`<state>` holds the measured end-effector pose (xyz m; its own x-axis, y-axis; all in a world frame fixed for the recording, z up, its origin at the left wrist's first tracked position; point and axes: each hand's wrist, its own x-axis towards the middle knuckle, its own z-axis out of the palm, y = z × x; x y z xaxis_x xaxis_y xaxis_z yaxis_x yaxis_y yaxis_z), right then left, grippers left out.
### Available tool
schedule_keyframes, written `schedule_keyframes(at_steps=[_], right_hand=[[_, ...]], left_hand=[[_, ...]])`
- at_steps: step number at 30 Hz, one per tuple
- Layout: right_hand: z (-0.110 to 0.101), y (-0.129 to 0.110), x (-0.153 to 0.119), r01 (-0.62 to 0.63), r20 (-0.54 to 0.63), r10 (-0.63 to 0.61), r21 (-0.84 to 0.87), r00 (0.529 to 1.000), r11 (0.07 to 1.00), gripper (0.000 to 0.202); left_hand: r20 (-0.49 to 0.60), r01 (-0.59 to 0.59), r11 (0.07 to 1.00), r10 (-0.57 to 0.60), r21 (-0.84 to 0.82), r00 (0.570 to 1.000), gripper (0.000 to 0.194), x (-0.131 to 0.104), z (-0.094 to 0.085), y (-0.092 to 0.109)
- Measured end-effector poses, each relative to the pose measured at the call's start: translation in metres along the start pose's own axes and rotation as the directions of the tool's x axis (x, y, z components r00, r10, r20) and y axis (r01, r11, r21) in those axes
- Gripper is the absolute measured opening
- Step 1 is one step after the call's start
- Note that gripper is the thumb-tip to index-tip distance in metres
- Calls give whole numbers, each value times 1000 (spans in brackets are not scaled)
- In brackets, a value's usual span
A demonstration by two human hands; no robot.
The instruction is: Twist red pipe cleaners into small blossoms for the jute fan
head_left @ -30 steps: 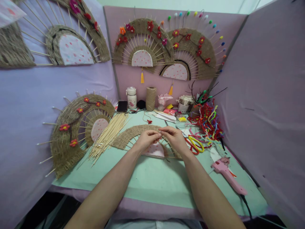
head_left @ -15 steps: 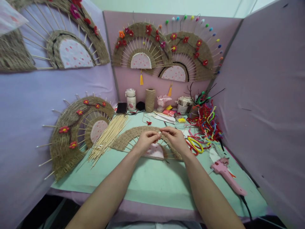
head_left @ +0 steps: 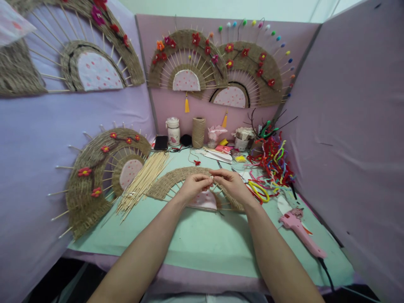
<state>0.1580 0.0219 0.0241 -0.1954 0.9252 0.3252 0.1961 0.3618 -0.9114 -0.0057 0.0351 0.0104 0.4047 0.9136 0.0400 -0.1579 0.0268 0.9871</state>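
Above a twine-woven fan [head_left: 170, 179] lying on the table, my left hand [head_left: 198, 185] and my right hand [head_left: 229, 182] meet fingertip to fingertip. Both are closed in a pinch around something small and pale, too tiny to make out. The fan has thin wooden ribs and a pink dotted half-round centre [head_left: 205, 200], partly hidden by my left hand. Behind my hands lies a small red flower [head_left: 197, 163] with a thin wire or string. Yellow-handled scissors [head_left: 259, 190] rest right of my right hand.
Wooden sticks [head_left: 143, 181] and a flowered fan [head_left: 80, 210] are on the left. At the back stand a white bottle [head_left: 173, 132] and a twine spool [head_left: 198, 134]. Coloured pipe cleaners [head_left: 274, 158] and a pink glue gun [head_left: 299, 233] with its cord lie right.
My fingertips have shifted very slightly around the small pale thing. The camera view has moved a touch; the objects on the table stay where they were.
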Motion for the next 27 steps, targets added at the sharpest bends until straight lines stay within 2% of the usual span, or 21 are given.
schedule_keyframes(at_steps=[4, 7, 10, 12, 15, 19, 22, 25, 27], right_hand=[[-6, -6, -2, 1, 182, -3, 8, 983, 1000, 20], [-9, -10, -4, 40, 229, -38, -4, 973, 999, 16], [-9, -10, -4, 41, 235, -34, -25, 971, 999, 14], [-6, -7, -4, 35, 210, -24, -45, 977, 998, 14], [2, -2, -3, 65, 103, -52, -130, 993, 989, 14], [12, 0, -3, 132, -64, -154, -264, 986, 955, 14], [19, -1, -4, 186, -123, -246, -368, 962, 911, 14], [23, 0, -4, 227, -106, -315, -485, 943, 844, 14], [25, 2, -3, 231, -96, -333, -545, 938, 806, 13]], left_hand=[[159, 157, 984, -143, -81, 977, 24, -2, -3, 3], [191, 227, 972, -211, -66, 959, 22, -4, -5, 6], [201, 242, 969, -228, -47, 953, 21, -5, -7, 7], [185, 230, 973, -223, -22, 957, 21, -3, -8, 7], [130, 159, 986, -165, 52, 978, 22, -1, -10, 6], [22, -38, 973, 34, 227, 999, 25, 0, -9, 6], [-37, -194, 855, 241, 481, 970, 24, -2, -7, 7], [37, -347, 577, 479, 740, 877, 19, -2, -6, 6], [133, -400, 386, 561, 831, 817, 20, -2, -6, 5]])
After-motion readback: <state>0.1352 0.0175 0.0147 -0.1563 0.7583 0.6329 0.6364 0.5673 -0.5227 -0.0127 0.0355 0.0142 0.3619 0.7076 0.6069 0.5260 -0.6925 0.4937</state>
